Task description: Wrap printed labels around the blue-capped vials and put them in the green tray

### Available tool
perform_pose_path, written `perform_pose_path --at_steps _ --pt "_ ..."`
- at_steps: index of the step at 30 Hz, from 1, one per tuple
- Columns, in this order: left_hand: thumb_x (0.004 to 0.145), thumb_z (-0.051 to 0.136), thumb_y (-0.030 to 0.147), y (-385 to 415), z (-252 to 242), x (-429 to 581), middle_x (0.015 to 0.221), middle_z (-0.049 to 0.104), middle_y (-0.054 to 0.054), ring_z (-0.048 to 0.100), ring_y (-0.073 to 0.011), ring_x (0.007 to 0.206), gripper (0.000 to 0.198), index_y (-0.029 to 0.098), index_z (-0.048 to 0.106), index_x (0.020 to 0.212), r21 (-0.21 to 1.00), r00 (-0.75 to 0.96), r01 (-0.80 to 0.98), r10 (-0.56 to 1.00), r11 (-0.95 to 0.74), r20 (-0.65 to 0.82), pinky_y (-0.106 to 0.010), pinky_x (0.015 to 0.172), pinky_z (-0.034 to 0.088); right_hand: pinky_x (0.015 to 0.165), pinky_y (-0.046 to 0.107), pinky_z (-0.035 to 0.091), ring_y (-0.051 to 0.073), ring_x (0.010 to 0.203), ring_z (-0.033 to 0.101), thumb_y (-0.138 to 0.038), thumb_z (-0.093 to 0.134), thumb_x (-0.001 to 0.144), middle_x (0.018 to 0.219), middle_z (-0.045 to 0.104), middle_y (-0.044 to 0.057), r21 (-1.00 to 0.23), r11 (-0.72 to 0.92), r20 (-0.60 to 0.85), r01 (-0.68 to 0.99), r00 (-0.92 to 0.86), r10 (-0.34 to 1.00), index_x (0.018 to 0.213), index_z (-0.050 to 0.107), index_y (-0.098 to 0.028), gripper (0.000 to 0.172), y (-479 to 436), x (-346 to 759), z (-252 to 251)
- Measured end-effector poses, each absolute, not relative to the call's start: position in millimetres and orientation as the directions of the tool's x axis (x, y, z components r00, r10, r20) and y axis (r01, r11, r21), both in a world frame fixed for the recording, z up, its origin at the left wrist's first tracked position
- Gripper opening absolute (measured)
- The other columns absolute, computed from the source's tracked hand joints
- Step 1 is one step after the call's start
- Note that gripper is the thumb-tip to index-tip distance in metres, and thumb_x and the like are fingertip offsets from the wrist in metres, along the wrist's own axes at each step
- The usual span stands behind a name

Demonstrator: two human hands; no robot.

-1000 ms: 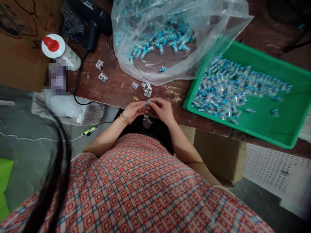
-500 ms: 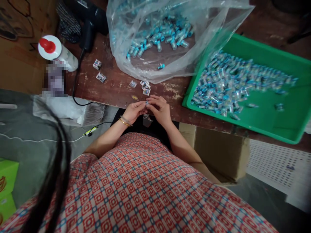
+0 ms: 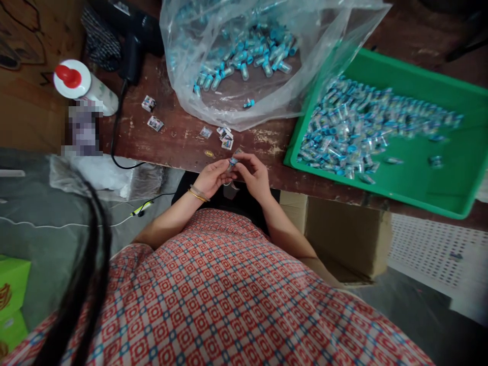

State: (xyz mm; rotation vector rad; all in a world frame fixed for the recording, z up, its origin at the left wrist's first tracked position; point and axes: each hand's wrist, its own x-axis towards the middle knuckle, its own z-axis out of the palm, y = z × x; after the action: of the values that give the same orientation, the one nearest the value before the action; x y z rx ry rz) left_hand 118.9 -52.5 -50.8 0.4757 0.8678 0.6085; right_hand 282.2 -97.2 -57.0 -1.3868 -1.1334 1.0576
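Note:
My left hand, with bangles at its wrist, pinches a small vial at the table's front edge. Blue shows on the vial, but the fingers cover most of it. My right hand has its thumb and fingertips closed on the same vial from the other side. Just beyond the hands lies a little stack of printed labels, with a single small label to its left. A clear plastic bag behind them contains many blue-capped clear vials.
On the right stands a green tray of many labelled vials. At the left are a black heat gun with its cord, a white bottle with a red top and two label stacks. Below the table is an open cardboard box.
More of the vial shows between my fingertips, and my right fingers have shifted slightly around it. The view has moved a little, so the table things sit slightly further left.

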Motion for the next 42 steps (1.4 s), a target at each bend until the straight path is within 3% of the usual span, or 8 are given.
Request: perform_pose_path --at_steps 6,9,12,17,23,31,37,42 --pt "0.085 0.083 0.052 -55 -51 121 0.092 0.08 -0.007 0.075 -0.0138 0.075 0.041 0.016 0.074 0.1 0.645 0.516 -0.251 0.664 0.722 -0.542 -0.024 0.07 0.055 0.104 0.043 0.058 0.021 0.109 0.074 -0.042 0.07 0.093 0.112 0.078 0.003 -0.998 -0.025 -0.015 0.063 0.155 0.988 0.094 0.071 -0.028 0.015 -96 288 -48" --pt "0.088 0.08 0.053 -52 -52 117 0.096 0.081 -0.007 0.074 -0.0132 0.077 0.043 0.016 0.074 0.109 0.671 0.478 -0.242 0.688 0.701 -0.546 -0.024 0.071 0.054 0.102 0.047 0.057 0.024 0.107 0.075 -0.046 0.067 0.097 0.107 0.077 0.005 -0.944 0.062 0.2 0.324 0.41 0.89 0.097 0.07 -0.028 0.018 -100 358 -36" --pt "0.088 0.08 0.049 -44 -57 109 0.093 0.08 -0.006 0.072 -0.0111 0.074 0.039 0.016 0.075 0.108 0.711 0.39 -0.24 0.737 0.661 -0.553 -0.022 0.068 0.051 0.102 0.053 0.053 0.029 0.108 0.073 -0.061 0.05 0.103 0.106 0.076 0.015 -0.676 -0.126 0.519 0.726 0.59 0.618 0.102 0.071 -0.026 0.041 -108 448 -33" --pt "0.085 0.084 0.042 -32 -71 109 0.087 0.079 -0.004 0.068 -0.009 0.069 0.032 0.017 0.075 0.102 0.758 0.303 -0.169 0.765 0.63 -0.568 -0.02 0.065 0.047 0.114 0.064 0.042 0.037 0.14 0.057 -0.059 0.039 0.106 0.145 0.064 0.022 -0.376 -0.217 0.498 0.901 0.394 0.772 0.145 0.061 -0.02 0.059 -102 439 -66" --pt "0.081 0.087 0.031 -34 -80 118 0.088 0.078 -0.003 0.066 -0.0081 0.066 0.031 0.015 0.075 0.105 0.8 0.319 -0.073 0.774 0.595 -0.547 -0.02 0.063 0.049 0.105 0.057 0.046 0.033 0.12 0.061 -0.037 0.06 0.101 0.132 0.074 0.011 -0.601 0.01 0.154 0.799 0.103 0.983 0.111 0.077 -0.027 0.023 -73 305 -123" --pt "0.076 0.09 0.041 -21 -76 115 0.095 0.077 -0.004 0.068 -0.0106 0.073 0.042 0.017 0.075 0.108 0.826 0.367 -0.104 0.793 0.554 -0.485 -0.021 0.067 0.051 0.109 0.054 0.044 0.028 0.108 0.067 -0.04 0.064 0.099 0.111 0.08 0.004 -0.82 0.084 0.185 0.567 0.124 0.975 0.094 0.078 -0.033 0.017 -68 296 -88" --pt "0.078 0.084 0.055 -11 -73 113 0.07 0.071 -0.003 0.061 -0.0142 0.066 0.039 0.017 0.075 0.076 0.938 0.317 -0.02 0.892 0.345 -0.321 -0.026 0.066 0.047 0.106 0.043 0.051 0.024 0.107 0.069 -0.054 0.067 0.094 0.102 0.078 0.005 -0.976 0.019 0.046 0.215 0.118 0.992 0.09 0.076 -0.028 0.028 -42 285 -71" --pt "0.094 0.071 0.047 -4 -78 96 0.091 0.076 -0.007 0.067 -0.0218 0.092 0.029 0.021 0.076 0.084 0.873 0.125 0.418 0.968 -0.251 0.219 -0.037 0.09 0.05 0.076 0.03 0.055 0.015 0.076 0.062 -0.079 0.065 0.084 0.086 0.07 0.0 -0.969 -0.233 -0.239 -0.076 0.081 0.968 0.093 0.067 -0.025 0.054 -27 271 -67"
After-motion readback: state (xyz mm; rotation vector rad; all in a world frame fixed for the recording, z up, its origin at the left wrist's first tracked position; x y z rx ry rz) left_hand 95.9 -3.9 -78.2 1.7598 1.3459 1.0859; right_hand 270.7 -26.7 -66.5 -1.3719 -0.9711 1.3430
